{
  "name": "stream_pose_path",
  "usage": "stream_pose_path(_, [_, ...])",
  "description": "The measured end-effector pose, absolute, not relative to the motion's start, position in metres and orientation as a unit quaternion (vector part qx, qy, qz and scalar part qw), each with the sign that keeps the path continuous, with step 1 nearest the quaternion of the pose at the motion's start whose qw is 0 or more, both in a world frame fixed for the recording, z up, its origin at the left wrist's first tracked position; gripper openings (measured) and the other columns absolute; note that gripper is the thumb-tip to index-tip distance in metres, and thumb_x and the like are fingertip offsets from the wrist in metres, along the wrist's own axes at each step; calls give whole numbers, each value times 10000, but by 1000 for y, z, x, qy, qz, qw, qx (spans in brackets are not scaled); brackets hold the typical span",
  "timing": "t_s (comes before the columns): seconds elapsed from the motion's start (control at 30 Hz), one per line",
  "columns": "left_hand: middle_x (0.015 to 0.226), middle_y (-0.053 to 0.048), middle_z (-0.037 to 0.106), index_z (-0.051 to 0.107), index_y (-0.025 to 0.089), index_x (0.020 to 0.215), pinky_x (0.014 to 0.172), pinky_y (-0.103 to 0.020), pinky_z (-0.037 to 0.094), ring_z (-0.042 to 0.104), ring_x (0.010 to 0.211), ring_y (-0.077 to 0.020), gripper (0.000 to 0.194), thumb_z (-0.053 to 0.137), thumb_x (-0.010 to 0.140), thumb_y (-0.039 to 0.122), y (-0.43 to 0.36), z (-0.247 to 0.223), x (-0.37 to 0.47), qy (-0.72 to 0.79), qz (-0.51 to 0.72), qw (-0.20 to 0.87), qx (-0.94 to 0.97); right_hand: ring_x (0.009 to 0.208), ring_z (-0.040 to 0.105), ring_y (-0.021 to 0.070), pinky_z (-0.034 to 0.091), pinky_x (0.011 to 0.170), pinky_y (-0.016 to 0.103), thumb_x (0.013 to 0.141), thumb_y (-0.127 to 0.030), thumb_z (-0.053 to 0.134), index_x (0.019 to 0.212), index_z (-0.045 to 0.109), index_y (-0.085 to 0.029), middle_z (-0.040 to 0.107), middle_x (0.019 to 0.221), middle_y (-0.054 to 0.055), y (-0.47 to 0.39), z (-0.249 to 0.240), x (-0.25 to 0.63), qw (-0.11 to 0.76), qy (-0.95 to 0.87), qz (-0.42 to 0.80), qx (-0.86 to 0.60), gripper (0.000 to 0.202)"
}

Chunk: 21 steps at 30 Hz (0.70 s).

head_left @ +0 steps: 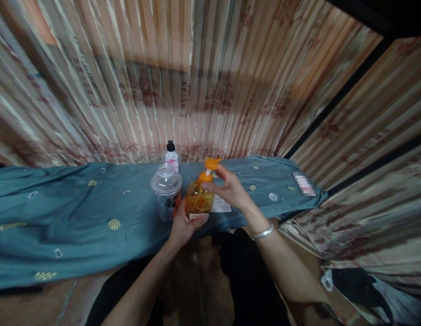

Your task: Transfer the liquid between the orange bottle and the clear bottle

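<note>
An amber, see-through pump bottle (200, 200) with an orange pump head (213, 164) is held over the near edge of the cloth-covered table. My left hand (183, 224) wraps round its lower part from the left. At the neck, the thumb and fingers of my right hand (227, 186) close on the orange pump top and collar. Just left of the amber bottle stands a clear, wide plastic jar (166, 188) with an open mouth and dark printing. Behind the jar is a clear bottle with a black cap (170, 146) and a pink label, partly hidden.
A teal patterned cloth (77, 217) covers the long table. White paper (222, 203) lies right of the amber bottle, a small clear disc (273, 197) farther right. Pleated curtains (162, 81) hang behind, and a dark frame bar (339, 102) slants at the right.
</note>
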<state>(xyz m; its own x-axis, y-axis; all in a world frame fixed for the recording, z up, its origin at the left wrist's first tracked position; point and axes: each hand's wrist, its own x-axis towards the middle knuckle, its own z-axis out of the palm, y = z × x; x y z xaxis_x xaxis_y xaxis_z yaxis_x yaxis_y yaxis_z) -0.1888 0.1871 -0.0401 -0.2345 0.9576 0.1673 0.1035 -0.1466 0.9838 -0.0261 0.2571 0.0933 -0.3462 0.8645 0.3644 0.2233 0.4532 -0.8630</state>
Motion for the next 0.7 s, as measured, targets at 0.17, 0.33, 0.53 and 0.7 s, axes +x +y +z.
stream_pose_path(0.17, [1185, -109, 792, 623, 229, 1217, 1001, -543, 603, 778, 1099, -353, 694, 922, 613, 393, 187, -40, -190, 540, 573, 369, 493, 1088, 747, 285, 556, 1069, 435, 764, -676, 870, 1014, 721, -231, 805, 1096, 62, 253, 93, -29, 441, -743, 330, -380, 531])
stream_pose_path(0.33, [1183, -107, 795, 632, 228, 1209, 1019, -546, 595, 775, 1111, -356, 702, 941, 595, 368, 188, -41, -192, 544, 571, 368, 494, 1197, 730, 278, 547, 1123, 425, 803, -725, 820, 1063, 753, -252, 807, 1138, 48, 260, 90, -26, 399, -752, 438, -289, 545])
stream_pose_path(0.53, [1203, -106, 792, 620, 232, 1250, 1000, -536, 602, 777, 1100, -348, 742, 947, 601, 382, 188, -44, -192, 548, 571, 367, 488, 1157, 746, 297, 552, 1111, 474, 693, -620, 942, 975, 690, -264, 802, 1191, 54, 254, 91, -28, 459, -729, 332, -384, 519])
stream_pose_path(0.7, [1181, -95, 800, 638, 238, 1226, 1005, -519, 602, 779, 1095, -337, 697, 947, 616, 371, 188, -43, -192, 545, 572, 368, 490, 1187, 739, 276, 540, 1142, 449, 819, -678, 831, 966, 732, -271, 816, 1162, 42, 256, 94, -26, 424, -754, 396, -310, 444])
